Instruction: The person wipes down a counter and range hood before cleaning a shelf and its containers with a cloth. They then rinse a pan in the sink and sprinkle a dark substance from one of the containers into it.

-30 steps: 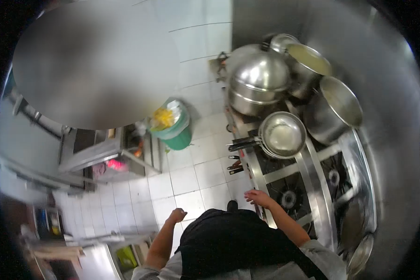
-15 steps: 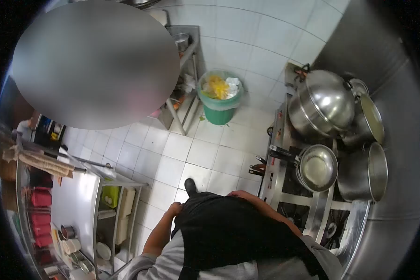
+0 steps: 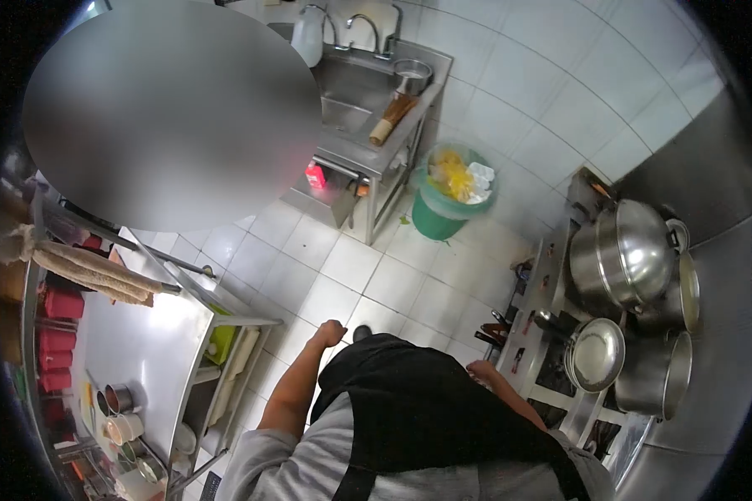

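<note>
we are turning away from the stove (image 3: 551, 351) toward the steel surface (image 3: 142, 334) on our left; the view that faced the burners a second ago is now taking in the sink (image 3: 351, 92) and green bin (image 3: 443, 209). our right hand (image 3: 482, 371) is trailing at the stove's edge, its grip empty and loose. our left hand (image 3: 330, 332) is curled narrow, holding nothing, near the surface's corner.

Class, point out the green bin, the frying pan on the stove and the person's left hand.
green bin (image 3: 433, 219): head view, on its green side wall.
frying pan (image 3: 597, 356): head view, on its shiny inner base.
left hand (image 3: 329, 333): head view, on the closed fist.
</note>
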Motion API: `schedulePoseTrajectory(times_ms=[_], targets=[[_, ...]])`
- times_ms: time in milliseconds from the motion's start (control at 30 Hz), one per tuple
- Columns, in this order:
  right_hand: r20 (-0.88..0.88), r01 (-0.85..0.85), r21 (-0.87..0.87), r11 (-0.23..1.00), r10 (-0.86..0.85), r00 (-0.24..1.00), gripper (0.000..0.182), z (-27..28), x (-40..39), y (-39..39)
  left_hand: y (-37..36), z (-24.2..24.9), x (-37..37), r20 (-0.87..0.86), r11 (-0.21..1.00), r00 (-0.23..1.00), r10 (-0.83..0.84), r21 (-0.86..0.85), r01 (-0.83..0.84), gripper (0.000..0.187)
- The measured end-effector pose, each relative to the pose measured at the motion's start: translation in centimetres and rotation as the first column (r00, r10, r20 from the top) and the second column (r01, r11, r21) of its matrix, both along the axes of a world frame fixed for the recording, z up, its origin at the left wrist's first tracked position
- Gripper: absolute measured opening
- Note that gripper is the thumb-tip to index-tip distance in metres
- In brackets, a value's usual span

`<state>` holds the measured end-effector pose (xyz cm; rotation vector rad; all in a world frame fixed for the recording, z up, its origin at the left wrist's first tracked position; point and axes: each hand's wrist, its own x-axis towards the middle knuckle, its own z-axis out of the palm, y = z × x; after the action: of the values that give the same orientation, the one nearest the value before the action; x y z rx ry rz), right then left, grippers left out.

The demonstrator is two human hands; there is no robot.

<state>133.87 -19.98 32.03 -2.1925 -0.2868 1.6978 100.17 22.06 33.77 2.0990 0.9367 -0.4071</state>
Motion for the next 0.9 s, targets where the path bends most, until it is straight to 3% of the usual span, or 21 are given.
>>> schedulePoseTrajectory(times_ms=[33, 100, 133, 167, 200, 233, 267, 333, 367, 433, 467, 500, 533, 567, 600, 633, 667, 733, 800, 833, 900], targets=[[0.008, -0.110, 0.036, 0.993, 0.110, 0.994, 0.030, -2.3, 0.3, -0.9, 1.3, 0.1, -0.6, -0.002, 1.000, 1.000, 0.007, 0.004, -0.007, 0.039], [0.243, -0.403, 0.214, 0.890, 0.351, 0.904, 0.026, -3.4, -0.2, -1.2, 3.3, -1.2, -2.6, 0.006, 0.985, 0.988, 0.152, -0.079, -0.151, 0.037], [0.393, -0.536, 0.258, 0.804, 0.419, 0.818, 0.024, -3.8, -0.5, -1.3, 4.5, -2.2, -3.8, 0.030, 0.993, 0.997, -0.077, 0.095, 0.074, 0.033], [0.183, -0.255, 0.326, 0.910, 0.204, 0.962, 0.023, -3.9, -0.6, -0.4, 5.6, -5.1, -5.4, -0.037, 0.970, 0.983, -0.183, 0.153, 0.186, 0.040], [-0.039, 0.050, 0.326, 0.944, -0.040, 0.998, 0.022, -4.2, -0.6, 0.7, 6.6, -7.1, -6.9, -0.108, 0.932, 0.954, -0.281, 0.205, 0.298, 0.047], [-0.168, 0.223, 0.446, 0.867, -0.164, 0.972, 0.023, -10.4, 0.9, -0.8, 7.3, -6.9, -7.8, -0.206, 0.941, 0.936, -0.286, 0.126, 0.315, 0.049], [-0.167, 0.219, 0.446, 0.868, -0.160, 0.973, 0.023, -9.5, 0.7, 1.1, 7.7, -6.8, -8.7, -0.205, 0.942, 0.937, -0.283, 0.126, 0.312, 0.049], [0.259, -0.293, 0.213, 0.932, 0.235, 0.937, 0.024, -4.9, 0.5, 6.4, 7.3, -6.4, -10.3, -0.333, 0.999, 0.942, -0.049, -0.026, 0.043, 0.050], [0.261, -0.300, 0.211, 0.930, 0.242, 0.934, 0.024, -3.7, 1.4, 7.4, 6.6, -5.4, -10.6, -0.330, 0.999, 0.943, -0.043, -0.027, 0.036, 0.050], [0.301, -0.553, 0.286, 0.783, 0.475, 0.827, 0.024, -2.0, 3.0, 10.9, 5.3, -3.5, -11.5, -0.310, 0.895, 0.887, 0.343, -0.178, -0.409, 0.048], [0.320, -0.632, 0.318, 0.707, 0.547, 0.774, 0.024, -0.9, 3.8, 13.0, 5.0, -4.6, -11.9, -0.305, 0.900, 0.899, 0.313, -0.208, -0.384, 0.048], [0.037, -0.230, 0.348, 0.909, 0.232, 0.972, 0.023, 1.5, 4.5, 15.3, 4.8, -13.0, -14.9, -0.113, 0.996, 0.991, -0.074, 0.032, 0.078, 0.049], [-0.244, 0.196, 0.235, 0.952, -0.137, 0.960, 0.022, 2.9, 4.8, 17.8, 4.5, -12.3, -15.2, -0.041, 0.869, 0.910, -0.413, 0.280, 0.408, 0.049], [-0.194, 0.181, 0.272, 0.945, -0.131, 0.972, 0.021, 3.7, 5.4, 20.5, 4.2, -13.6, -15.5, 0.009, 0.932, 0.952, -0.307, 0.206, 0.299, 0.047], [-0.140, 0.167, 0.314, 0.935, -0.129, 0.982, 0.020, 3.9, 6.2, 23.2, 4.5, -12.2, -13.7, -0.260, 0.984, 0.963, -0.068, -0.178, 0.021, 0.043], [-0.157, 0.132, 0.336, 0.933, -0.082, 0.984, 0.020, 4.9, 6.4, 26.2, 4.2, -3.6, -11.2, -0.290, 0.655, 0.765, 0.575, -0.396, -0.643, 0.040], [-0.060, 0.071, 0.403, 0.913, -0.051, 0.997, 0.019, 7.2, 6.3, 29.6, 4.4, -2.0, -10.5, -0.229, 0.509, 0.648, 0.727, -0.453, -0.732, 0.041], [0.033, -0.013, 0.483, 0.875, -0.003, 0.999, 0.019, 9.4, 6.7, 36.8, 5.7, 0.7, -9.8, -0.089, 0.341, 0.442, 0.892, -0.508, -0.791, 0.040], [0.153, -0.194, 0.715, 0.671, 0.121, 0.981, 0.016, 10.6, 7.3, 43.2, 8.6, 1.6, -10.9, 0.087, 0.236, 0.229, 0.969, -0.585, -0.776, 0.034], [0.189, -0.230, 0.762, 0.605, 0.132, 0.973, 0.018, 12.2, 7.2, 46.5, 10.3, 2.4, -12.3, 0.284, 0.324, 0.185, 0.941, -0.599, -0.732, 0.030], [0.331, -0.342, 0.807, 0.481, 0.110, 0.937, 0.019, 17.3, 6.3, 52.1, 14.4, 3.8, -15.5, 0.512, 0.338, 0.231, 0.827, -0.125, -0.933, 0.026]])
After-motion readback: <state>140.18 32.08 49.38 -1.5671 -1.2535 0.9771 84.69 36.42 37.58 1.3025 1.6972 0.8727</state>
